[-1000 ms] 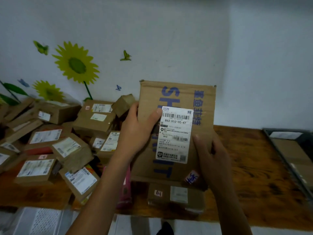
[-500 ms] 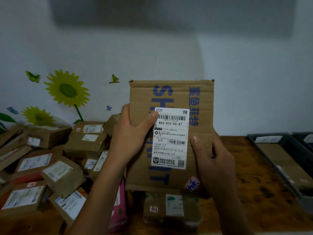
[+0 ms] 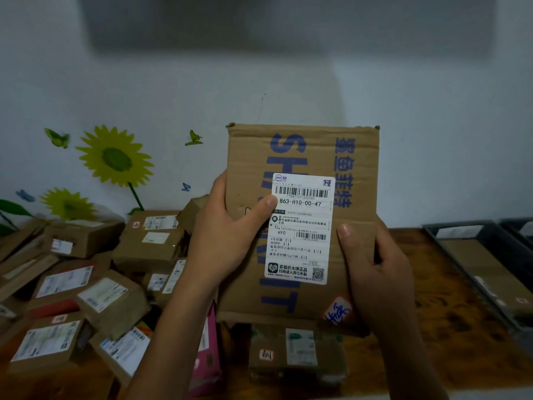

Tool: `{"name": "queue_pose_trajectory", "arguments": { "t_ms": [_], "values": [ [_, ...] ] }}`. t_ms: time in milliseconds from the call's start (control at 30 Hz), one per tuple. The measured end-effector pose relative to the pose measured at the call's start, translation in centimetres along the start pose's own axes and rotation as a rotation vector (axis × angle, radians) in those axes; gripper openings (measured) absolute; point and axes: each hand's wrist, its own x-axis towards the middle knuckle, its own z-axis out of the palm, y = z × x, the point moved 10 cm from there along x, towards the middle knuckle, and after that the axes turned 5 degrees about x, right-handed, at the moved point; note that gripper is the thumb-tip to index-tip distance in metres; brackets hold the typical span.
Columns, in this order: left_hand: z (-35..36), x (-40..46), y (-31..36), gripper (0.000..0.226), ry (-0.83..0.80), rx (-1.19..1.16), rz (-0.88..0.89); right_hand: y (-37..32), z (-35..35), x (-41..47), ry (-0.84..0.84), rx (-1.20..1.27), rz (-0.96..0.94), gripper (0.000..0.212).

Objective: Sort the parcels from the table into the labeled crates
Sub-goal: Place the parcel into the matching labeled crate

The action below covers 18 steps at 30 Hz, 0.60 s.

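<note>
Flat cardboard parcel point(image 3: 302, 220) held upright at centre of frame, above the wooden table point(image 3: 444, 295), label side toward the camera. Left hand point(image 3: 227, 238) gripped its left edge, thumb across the corner of the white shipping label point(image 3: 301, 229); right hand point(image 3: 372, 272) gripped the lower right edge, thumb on the front. Both hands closed round the parcel.

Compared with a second earlier: grips unchanged, parcel the same way up. The view had tipped upward, with more wall above and less of the table's near edge. The dark crates point(image 3: 490, 267) at right of frame came further into view; a second crate edge showed at far right.

Label read "863-H10-00-47", with "H10" repeated lower down. Judged as the reading step: code being checked, destination crate not yet chosen. Crate labels too small to read.

Pile of unsorted parcels point(image 3: 95, 284) filled the left of frame; one small parcel point(image 3: 297, 353) lay directly below the held one. Sunflower stickers point(image 3: 115, 157) on the wall at left. Most of the sorting remained.
</note>
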Motion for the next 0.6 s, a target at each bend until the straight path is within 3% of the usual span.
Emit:
{"name": "queue_pose_trajectory", "arguments": {
  "t_ms": [167, 600],
  "values": [
    [0.15, -0.39, 0.32, 0.058, -0.022, -0.015, 0.019, -0.23, -0.43, -0.1, 0.022, -0.004, -0.001, 0.031],
    [0.72, -0.9, 0.11, 0.072, -0.088, -0.042, 0.074, -0.66, -0.86, -0.16, 0.051, -0.009, 0.007, 0.03]
  ]
}}
